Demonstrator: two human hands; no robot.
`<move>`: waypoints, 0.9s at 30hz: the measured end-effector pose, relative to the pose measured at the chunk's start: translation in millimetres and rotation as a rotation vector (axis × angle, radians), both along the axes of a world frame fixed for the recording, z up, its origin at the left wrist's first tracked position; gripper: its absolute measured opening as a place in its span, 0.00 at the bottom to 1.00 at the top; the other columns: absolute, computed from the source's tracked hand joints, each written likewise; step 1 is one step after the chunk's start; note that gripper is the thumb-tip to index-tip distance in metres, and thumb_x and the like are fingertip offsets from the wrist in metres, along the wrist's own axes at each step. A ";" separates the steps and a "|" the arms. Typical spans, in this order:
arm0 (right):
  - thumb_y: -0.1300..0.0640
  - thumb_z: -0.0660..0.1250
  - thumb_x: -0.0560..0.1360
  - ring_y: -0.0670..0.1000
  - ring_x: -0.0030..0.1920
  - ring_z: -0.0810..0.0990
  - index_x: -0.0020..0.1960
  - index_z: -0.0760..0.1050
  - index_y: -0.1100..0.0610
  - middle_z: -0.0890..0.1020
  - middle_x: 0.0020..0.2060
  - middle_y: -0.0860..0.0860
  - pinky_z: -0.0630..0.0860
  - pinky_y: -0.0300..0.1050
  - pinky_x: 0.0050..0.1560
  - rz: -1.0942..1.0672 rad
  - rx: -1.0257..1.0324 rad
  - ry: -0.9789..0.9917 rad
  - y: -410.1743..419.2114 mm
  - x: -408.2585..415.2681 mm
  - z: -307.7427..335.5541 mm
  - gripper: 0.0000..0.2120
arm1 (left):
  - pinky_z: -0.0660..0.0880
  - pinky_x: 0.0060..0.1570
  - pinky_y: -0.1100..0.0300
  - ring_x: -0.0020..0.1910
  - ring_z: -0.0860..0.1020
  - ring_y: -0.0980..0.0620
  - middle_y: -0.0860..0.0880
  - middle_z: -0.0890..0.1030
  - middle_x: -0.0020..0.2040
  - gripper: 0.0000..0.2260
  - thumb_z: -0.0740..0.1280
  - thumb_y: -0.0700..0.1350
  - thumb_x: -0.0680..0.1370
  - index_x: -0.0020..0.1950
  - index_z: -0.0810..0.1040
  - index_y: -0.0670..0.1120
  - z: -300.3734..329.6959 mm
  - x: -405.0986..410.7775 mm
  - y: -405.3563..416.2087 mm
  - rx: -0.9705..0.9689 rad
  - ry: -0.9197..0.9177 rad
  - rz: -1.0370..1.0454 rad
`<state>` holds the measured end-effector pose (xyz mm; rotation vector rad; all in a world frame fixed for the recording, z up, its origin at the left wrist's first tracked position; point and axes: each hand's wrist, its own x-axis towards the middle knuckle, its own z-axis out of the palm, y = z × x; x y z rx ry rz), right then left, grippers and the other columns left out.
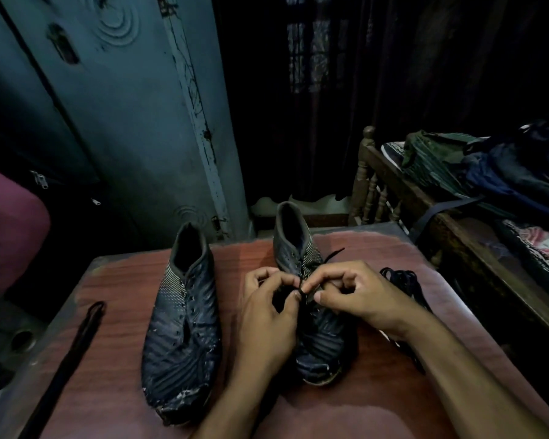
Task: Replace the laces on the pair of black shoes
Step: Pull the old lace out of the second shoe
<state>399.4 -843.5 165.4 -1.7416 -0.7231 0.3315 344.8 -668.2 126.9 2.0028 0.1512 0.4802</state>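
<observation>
We see two black shoes on the reddish table [377, 400] — the left shoe [181, 324] at seven o'clock, the right shoe [301, 248] centre. Over it, our left hand [267, 315] and right hand [352, 296] both pinch its lace [303, 292]. A loose lace [403, 280] lies at three o'clock, another lace [76, 340] at nine.

Two worn black shoes [182, 324] toes-near on table, right shoe [301, 248] part-laced, loose laces [403, 280] beside it
</observation>
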 end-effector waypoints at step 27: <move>0.55 0.73 0.78 0.52 0.35 0.74 0.38 0.81 0.55 0.80 0.33 0.59 0.70 0.47 0.39 -0.206 0.071 0.107 14.8 -4.5 -1.9 0.10 | 0.62 0.57 0.82 0.66 0.69 0.73 0.58 0.73 0.68 0.05 0.75 0.45 0.76 0.40 0.88 0.51 21.8 -7.0 -1.8 -0.182 0.079 -0.187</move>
